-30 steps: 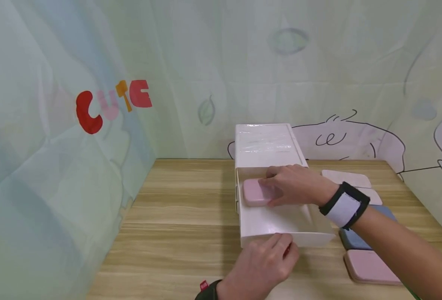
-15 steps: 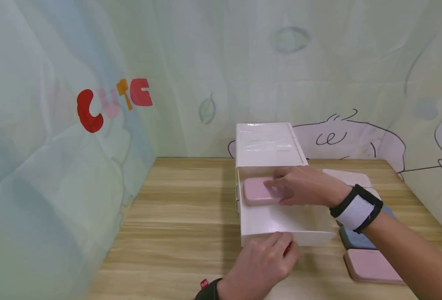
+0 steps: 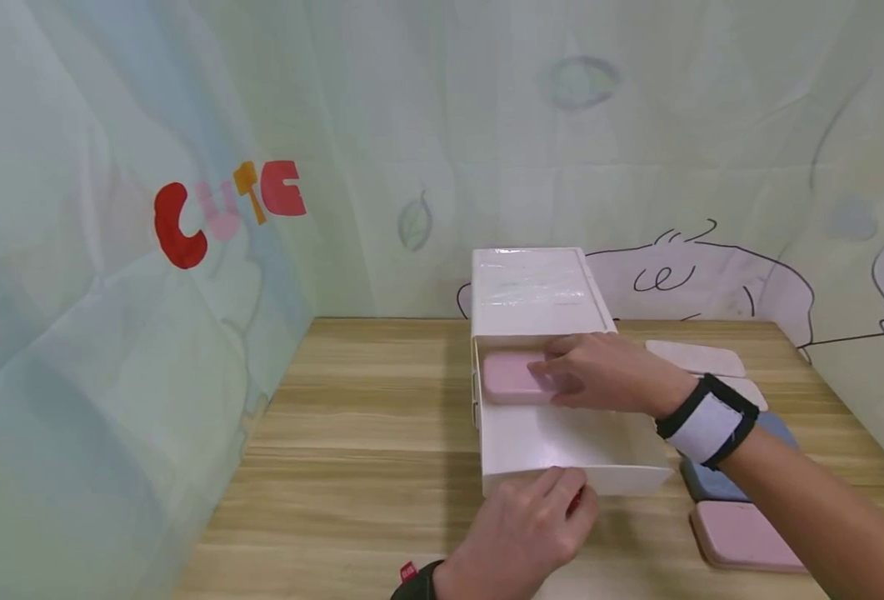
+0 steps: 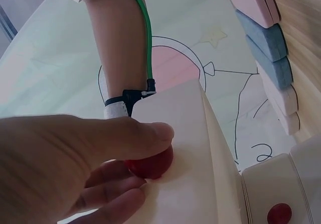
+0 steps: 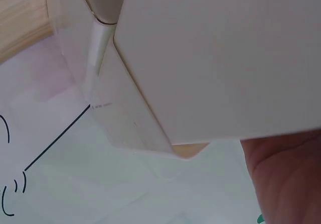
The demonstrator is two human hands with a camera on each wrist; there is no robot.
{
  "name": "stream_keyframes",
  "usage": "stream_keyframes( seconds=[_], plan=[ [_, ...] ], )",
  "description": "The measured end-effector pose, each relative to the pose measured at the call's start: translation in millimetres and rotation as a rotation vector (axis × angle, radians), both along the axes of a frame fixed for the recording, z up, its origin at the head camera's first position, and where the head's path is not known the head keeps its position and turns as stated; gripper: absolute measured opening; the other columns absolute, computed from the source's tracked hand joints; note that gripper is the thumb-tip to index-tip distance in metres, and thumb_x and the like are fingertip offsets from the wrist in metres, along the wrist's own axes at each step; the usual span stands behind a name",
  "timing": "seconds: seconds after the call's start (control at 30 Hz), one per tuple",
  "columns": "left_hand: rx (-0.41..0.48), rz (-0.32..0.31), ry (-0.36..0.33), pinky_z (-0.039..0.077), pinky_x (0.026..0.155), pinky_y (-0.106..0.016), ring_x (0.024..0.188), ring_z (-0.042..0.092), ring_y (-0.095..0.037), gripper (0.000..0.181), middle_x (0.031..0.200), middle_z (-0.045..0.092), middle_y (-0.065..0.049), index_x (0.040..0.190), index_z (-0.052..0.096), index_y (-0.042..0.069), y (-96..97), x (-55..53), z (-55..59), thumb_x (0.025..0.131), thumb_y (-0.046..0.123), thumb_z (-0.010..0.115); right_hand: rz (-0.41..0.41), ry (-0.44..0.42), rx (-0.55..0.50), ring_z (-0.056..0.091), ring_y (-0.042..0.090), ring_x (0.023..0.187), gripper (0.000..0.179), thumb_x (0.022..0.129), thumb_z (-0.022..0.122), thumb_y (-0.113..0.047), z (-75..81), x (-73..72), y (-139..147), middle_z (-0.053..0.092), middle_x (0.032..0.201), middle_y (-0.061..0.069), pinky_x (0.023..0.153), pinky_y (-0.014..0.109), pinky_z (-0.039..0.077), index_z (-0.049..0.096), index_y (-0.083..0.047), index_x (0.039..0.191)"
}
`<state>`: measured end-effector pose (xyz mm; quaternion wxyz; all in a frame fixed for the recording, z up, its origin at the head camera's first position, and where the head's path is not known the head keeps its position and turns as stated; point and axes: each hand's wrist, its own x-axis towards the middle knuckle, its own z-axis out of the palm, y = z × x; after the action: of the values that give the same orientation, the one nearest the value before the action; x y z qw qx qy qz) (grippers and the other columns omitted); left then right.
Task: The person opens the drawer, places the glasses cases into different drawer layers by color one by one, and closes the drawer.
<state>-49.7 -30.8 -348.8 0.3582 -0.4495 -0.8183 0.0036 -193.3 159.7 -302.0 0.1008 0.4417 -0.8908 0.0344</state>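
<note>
Wht drawer [image 3: 531, 437] holds pink case [image 3: 511, 375], gripped w/ R hand [image 3: 610, 369]

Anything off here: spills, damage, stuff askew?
Nothing looks spilled or damaged. Slightly odd: glossy, wrinkled streaks on top of the white drawer unit, perhaps clear film. The open drawer looks deliberate: the left hand holds its red knob.

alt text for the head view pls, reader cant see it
A person's right hand has its grip on a pink case inside an open white drawer, while the left hand holds the drawer's mostly hidden red knob. Pink, blue and whitish cases line the wooden table at right.
</note>
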Motion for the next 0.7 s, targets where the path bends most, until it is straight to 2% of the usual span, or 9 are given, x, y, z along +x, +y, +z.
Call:
stream_keyframes(
  seconds=[0.17, 0.3, 0.5, 0.6, 0.7],
  plan=[
    [0.002, -0.003, -0.002, 0.042, 0.053, -0.015, 0.076, 0.056, -0.002, 0.012, 0.094, 0.061, 0.007, 0.094, 0.070, 0.018, 0.2, -0.1, -0.4, 0.095, 0.010, 0.061, -0.010, -0.007, -0.024, 0.059, 0.004, 0.069, 0.041, 0.077, 0.089, -0.025, -0.9, -0.4, 0.0, 0.073, 0.095, 0.001, 0.063, 0.022, 0.052, 0.078, -0.014, 0.115],
    [0.015, -0.011, 0.003, 0.042, 0.053, -0.015, 0.076, 0.056, -0.002, 0.018, 0.094, 0.061, 0.006, 0.095, 0.070, 0.017, -0.6, -0.1, -1.5, 0.097, 0.007, 0.056, -0.016, 0.000, -0.039, 0.057, 0.005, 0.069, 0.040, 0.077, 0.089, -0.026, -1.9, -0.6, -0.3, 0.073, 0.094, 0.000, 0.063, 0.022, 0.052, 0.079, -0.013, 0.113],
    [0.029, -0.012, 0.041, 0.042, 0.052, -0.016, 0.076, 0.057, -0.002, 0.018, 0.093, 0.061, 0.007, 0.094, 0.069, 0.017, -0.2, -2.1, -3.0, 0.094, 0.006, 0.055, -0.014, 0.001, -0.054, 0.063, 0.008, 0.074, 0.042, 0.077, 0.090, -0.027, -2.1, -0.7, 1.3, 0.075, 0.100, 0.003, 0.067, 0.026, 0.056, 0.078, -0.010, 0.114],
    [0.025, -0.013, 0.032, 0.042, 0.052, -0.016, 0.076, 0.057, -0.002, 0.016, 0.093, 0.061, 0.007, 0.094, 0.069, 0.017, 0.1, -2.0, -3.3, 0.093, 0.007, 0.057, 0.005, -0.002, -0.078, 0.069, 0.010, 0.082, 0.039, 0.079, 0.088, -0.026, -0.4, -0.3, 4.1, 0.077, 0.106, 0.004, 0.071, 0.028, 0.059, 0.078, -0.011, 0.114],
    [0.021, -0.011, 0.018, 0.042, 0.052, -0.016, 0.076, 0.057, -0.002, 0.016, 0.092, 0.061, 0.007, 0.095, 0.069, 0.017, 0.7, -1.5, -3.5, 0.094, 0.006, 0.057, 0.056, 0.029, -0.087, 0.070, 0.008, 0.083, 0.027, 0.085, 0.083, -0.026, 3.4, 1.5, 9.1, 0.078, 0.104, -0.001, 0.070, 0.027, 0.059, 0.079, -0.015, 0.109]
  ],
)
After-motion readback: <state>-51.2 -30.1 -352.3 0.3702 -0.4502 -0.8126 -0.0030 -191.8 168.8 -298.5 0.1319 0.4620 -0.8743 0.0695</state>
